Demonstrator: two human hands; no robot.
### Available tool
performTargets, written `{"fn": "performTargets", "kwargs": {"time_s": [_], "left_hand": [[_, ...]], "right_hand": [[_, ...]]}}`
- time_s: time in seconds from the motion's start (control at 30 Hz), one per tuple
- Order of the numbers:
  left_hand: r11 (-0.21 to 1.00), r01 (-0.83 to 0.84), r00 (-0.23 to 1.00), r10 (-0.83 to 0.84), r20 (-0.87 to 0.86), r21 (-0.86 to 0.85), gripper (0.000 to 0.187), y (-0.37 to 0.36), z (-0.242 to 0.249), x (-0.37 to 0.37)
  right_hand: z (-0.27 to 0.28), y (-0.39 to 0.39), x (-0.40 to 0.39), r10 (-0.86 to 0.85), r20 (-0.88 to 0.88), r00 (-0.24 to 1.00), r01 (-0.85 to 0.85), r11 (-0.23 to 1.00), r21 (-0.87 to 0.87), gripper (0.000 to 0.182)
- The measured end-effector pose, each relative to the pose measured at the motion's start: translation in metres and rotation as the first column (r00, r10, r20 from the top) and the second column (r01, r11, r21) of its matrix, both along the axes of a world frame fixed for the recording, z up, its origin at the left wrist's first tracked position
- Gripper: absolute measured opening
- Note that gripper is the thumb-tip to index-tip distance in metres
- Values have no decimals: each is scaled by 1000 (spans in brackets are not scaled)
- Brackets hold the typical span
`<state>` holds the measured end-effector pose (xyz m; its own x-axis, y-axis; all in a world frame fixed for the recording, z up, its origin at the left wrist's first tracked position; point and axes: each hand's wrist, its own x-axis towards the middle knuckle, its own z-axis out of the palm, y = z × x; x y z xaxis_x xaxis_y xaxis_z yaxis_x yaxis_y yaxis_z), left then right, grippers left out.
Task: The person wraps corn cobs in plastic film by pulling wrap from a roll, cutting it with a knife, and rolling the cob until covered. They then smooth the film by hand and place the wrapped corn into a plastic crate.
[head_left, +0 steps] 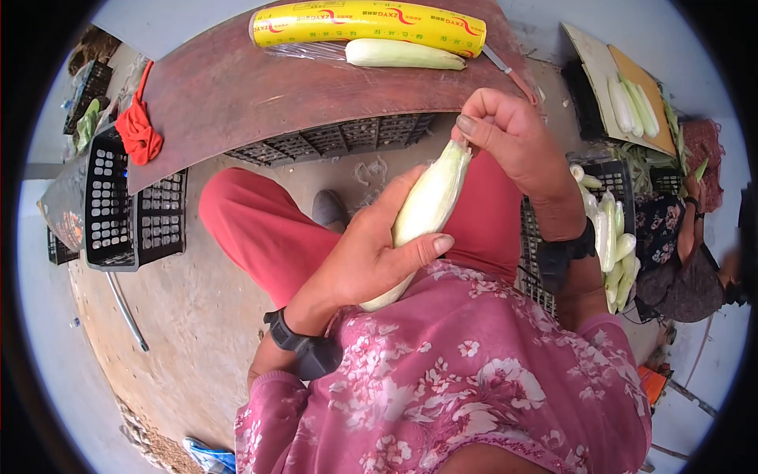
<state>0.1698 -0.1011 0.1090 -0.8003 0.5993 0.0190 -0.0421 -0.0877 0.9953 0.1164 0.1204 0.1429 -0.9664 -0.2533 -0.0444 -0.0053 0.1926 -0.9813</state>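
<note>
A pale green, corn-like vegetable (433,196) lies slanted over my lap, its narrow tip up. My left hand (371,249) is wrapped round its lower part, thumb across the front. At the tip, my right hand (503,134) pinches with thumb and fingers; what sits between them is too small to make out. On the reddish-brown table (237,95) ahead lies a yellow roll of film (367,24), with clear film drawn out under a second pale vegetable (404,54). A knife (509,73) with a reddish handle rests to the right of the roll.
Black crates (110,197) stand at the left, by a red cloth (140,133). Another crate with wrapped vegetables (612,237) is close on my right. Beyond it, more vegetables (634,107) lie on a board, and another person (683,245) sits at the far right.
</note>
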Motion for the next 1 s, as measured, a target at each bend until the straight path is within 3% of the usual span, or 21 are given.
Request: {"fn": "performTargets", "kwargs": {"time_s": [0.2, 0.3, 0.4, 0.5, 0.6, 0.73, 0.83, 1.0], "left_hand": [[996, 53, 997, -50, 51, -69, 68, -6, 12, -2], [996, 49, 983, -62, 172, 77, 65, -7, 12, -3], [976, 34, 891, -126, 436, 214, 68, -8, 5, -6], [918, -20, 816, -213, 537, 395, 59, -9, -6, -8], [842, -18, 771, -332, 543, 539, 61, -14, -11, -12], [805, -11, 769, -372, 520, 593, 67, -14, -16, -15], [772, -29, 745, -407, 529, 635, 72, -12, -16, -14], [740, -15, 726, -455, 516, 672, 75, -11, -16, -12]], "right_hand": [[6, -2, 1, 15, -9, 1000, -15, 1000, -26, 17], [0, -5, 2, 35, 37, 999, -31, 995, -90, 18], [-19, -9, -1, 55, 115, 992, -24, 966, -259, 19], [-23, -11, -6, 52, 145, 988, 9, 921, -390, 21], [-23, -12, -6, 89, 152, 984, -2, 866, -500, 23], [-17, -17, 0, 122, 173, 977, -3, 824, -567, 26], [-20, -24, 4, 121, 35, 992, -90, 875, -476, 22], [-25, -28, 3, 217, 19, 976, -179, 848, -499, 15]]}}
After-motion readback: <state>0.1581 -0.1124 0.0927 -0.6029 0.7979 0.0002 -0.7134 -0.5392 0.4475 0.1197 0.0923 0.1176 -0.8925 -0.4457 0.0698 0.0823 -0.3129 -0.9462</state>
